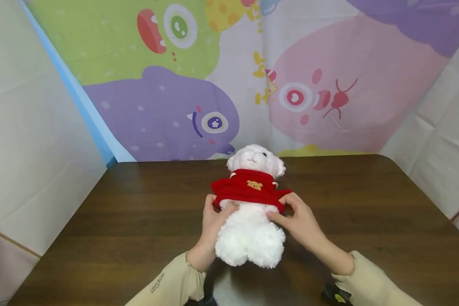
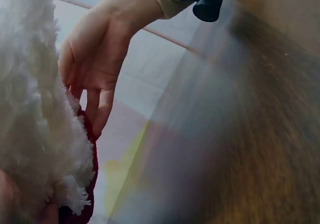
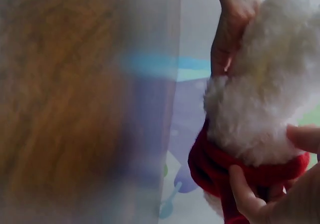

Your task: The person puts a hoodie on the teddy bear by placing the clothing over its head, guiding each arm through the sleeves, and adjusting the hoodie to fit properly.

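Note:
A white plush bear (image 1: 248, 233) lies on its back, its head toward the far edge of the table. It wears a red sweater (image 1: 245, 187) with a small tan bear patch, and the hem is up above its belly. My left hand (image 1: 216, 223) grips the sweater's hem on the left side, thumb over the fur and fingers largely hidden. On the other side my right hand (image 1: 304, 223) pinches the hem between thumb and fingers. The right wrist view shows the red hem (image 3: 250, 171) near the right fingers, with white fur above it.
The brown wooden table (image 1: 137, 225) spreads around the bear. A cartoon-printed cloth (image 1: 168, 114) hangs behind the far edge, and pale panels (image 1: 42, 127) stand on both sides. A grey shape (image 1: 233, 289) shows at the near edge.

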### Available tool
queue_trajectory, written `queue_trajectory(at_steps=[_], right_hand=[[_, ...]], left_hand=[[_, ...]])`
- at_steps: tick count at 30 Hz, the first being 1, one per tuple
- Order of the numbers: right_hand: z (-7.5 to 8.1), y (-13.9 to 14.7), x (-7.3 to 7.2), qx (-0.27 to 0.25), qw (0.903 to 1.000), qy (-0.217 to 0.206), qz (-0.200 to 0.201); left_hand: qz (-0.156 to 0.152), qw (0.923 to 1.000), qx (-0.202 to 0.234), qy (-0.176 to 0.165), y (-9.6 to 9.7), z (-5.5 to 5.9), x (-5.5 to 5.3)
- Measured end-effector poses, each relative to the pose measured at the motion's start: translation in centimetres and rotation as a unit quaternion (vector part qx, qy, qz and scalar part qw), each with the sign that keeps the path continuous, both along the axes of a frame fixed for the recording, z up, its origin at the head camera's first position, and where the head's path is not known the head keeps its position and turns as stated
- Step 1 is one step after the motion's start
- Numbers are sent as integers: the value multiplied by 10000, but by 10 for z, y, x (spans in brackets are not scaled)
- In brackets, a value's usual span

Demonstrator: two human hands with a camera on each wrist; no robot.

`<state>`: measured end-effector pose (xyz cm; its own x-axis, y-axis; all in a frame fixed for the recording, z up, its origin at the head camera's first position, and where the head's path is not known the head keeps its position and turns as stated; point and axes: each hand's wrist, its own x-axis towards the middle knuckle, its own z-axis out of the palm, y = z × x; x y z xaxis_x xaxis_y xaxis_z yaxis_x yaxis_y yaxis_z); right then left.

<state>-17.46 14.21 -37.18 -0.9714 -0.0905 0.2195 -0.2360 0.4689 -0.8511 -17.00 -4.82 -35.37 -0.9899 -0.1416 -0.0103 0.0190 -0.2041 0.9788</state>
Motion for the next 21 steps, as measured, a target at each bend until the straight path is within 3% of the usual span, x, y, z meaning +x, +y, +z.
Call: queue_trajectory(at_steps=[4, 10, 18, 21], right_hand=[[-3, -4, 0, 111, 9993, 71, -336], [-7, -7, 0, 27, 9968, -10, -793], [-8, -9, -9, -867, 9854, 803, -1229], [-8, -11, -9, -1513, 9768, 786, -1294]], left_hand=[[173, 9996, 216, -94, 1, 1, 1], [-160, 9988, 428, -159, 3, -10, 0], [-403, 9974, 405, -434, 9, -31, -12], [-458, 9966, 513, -449, 9, -35, -14]])
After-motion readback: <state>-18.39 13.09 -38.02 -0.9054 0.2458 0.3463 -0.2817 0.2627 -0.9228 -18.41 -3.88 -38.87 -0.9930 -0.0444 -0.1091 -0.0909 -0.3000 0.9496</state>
